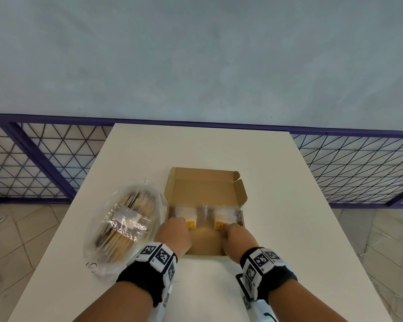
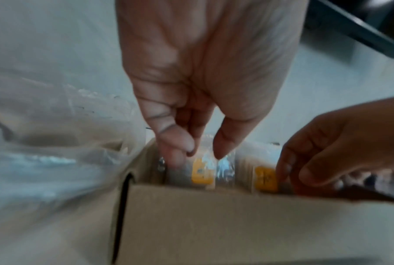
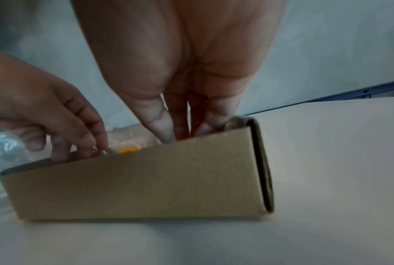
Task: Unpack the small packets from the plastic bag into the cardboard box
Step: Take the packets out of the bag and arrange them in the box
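The open cardboard box (image 1: 205,190) lies in the middle of the white table, lid folded back. Two stacks of small clear packets with yellow labels stand side by side inside it: a left stack (image 1: 184,216) and a right stack (image 1: 227,217). My left hand (image 1: 182,223) reaches down over the near end of the left stack (image 2: 202,172), finger and thumb on either side of it. My right hand (image 1: 226,226) grips the near end of the right stack (image 2: 266,179). In the right wrist view the box's front wall (image 3: 146,179) hides my right fingertips (image 3: 164,132).
The clear plastic bag (image 1: 123,226) with several more packets lies on the table just left of the box, touching it. Bare table top (image 1: 289,205) stretches right of and behind the box. A purple mesh fence (image 1: 44,163) runs beyond the table's far edge.
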